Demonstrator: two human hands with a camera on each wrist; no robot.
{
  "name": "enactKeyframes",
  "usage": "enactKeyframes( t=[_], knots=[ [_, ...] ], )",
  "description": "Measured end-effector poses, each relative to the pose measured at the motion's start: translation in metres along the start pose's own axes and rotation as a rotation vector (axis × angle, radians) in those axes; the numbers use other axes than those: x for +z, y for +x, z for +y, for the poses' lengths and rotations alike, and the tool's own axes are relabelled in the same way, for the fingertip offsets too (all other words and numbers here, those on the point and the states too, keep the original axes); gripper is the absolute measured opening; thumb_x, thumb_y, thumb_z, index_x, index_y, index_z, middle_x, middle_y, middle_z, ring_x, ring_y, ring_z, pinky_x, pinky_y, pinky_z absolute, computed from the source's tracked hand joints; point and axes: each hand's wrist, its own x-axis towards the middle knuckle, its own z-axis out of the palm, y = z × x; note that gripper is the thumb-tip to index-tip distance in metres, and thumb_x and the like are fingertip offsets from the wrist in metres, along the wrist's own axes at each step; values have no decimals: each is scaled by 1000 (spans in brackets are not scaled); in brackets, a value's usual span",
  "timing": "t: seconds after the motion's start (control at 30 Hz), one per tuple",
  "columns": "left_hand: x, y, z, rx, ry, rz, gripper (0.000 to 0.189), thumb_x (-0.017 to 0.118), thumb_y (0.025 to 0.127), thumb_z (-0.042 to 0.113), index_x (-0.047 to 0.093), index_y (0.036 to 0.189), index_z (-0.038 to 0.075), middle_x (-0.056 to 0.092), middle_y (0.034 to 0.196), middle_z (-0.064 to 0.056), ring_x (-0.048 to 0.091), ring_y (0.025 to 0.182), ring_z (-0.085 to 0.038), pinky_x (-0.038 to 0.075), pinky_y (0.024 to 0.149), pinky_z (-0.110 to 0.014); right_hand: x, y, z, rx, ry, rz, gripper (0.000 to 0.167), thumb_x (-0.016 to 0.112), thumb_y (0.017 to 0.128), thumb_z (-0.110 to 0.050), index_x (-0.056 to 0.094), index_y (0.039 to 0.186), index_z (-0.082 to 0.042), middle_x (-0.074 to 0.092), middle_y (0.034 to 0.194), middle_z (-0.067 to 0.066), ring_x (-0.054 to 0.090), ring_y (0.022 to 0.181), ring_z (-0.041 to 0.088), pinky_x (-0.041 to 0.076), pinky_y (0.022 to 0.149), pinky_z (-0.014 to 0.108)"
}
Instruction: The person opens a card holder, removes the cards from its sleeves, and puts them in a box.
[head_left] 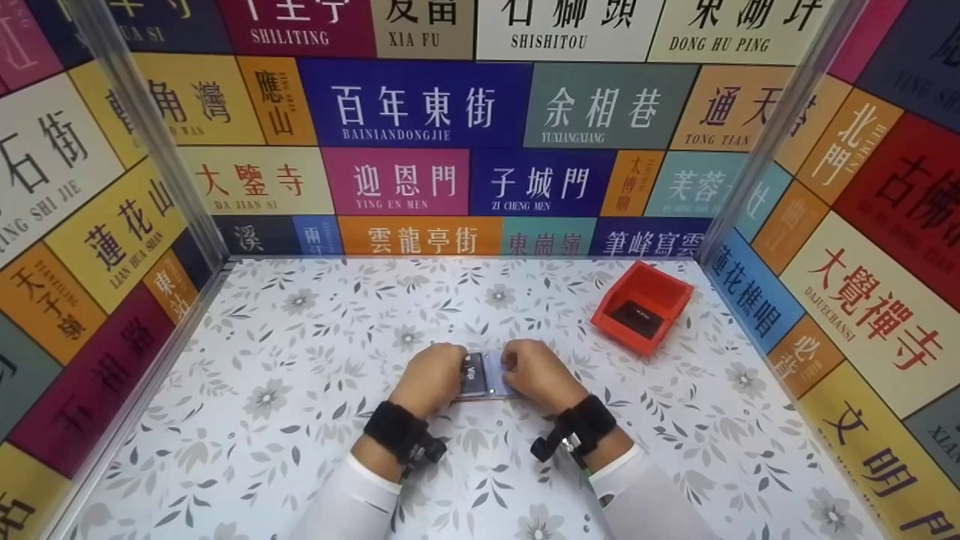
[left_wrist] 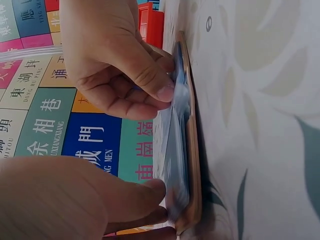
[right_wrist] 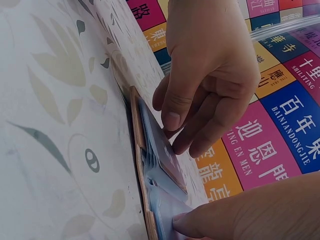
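A card holder with a tan-brown cover lies spread on the table, its clear plastic sleeves showing. On its left side is a black card marked "Vip", seen at a slant in the right wrist view. My right hand pinches the right-hand sleeves, its thumb on the plastic in the left wrist view. At the left edge is my left hand, thumb and fingers loosely bent and apart beside the black card; whether they touch it is hard to tell.
A red bin holding a black card stands at the back right of the floral-patterned table. Panels with street names rise behind and at both sides. Each wrist wears a black strap with a small camera.
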Motion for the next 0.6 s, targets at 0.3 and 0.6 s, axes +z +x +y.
enactKeyframes(
  t=[0.3,0.6],
  knots=[
    [0,0,-1,31,-33,-25,14,93,92,21,84,99,13,73,89,-4,66,83,-25,59,81,-49,0,2,1,8,-13,2,15,84,85,1,80,98,-6,77,93,6,68,86,21,62,85,43],
    [2,0,-1,35,13,-12,17,95,91,23,83,97,12,75,89,-5,65,81,-24,59,78,-47,1,2,-4,64,22,11,18,79,94,-3,84,111,-2,83,105,11,75,99,25,64,98,47]
  ],
)
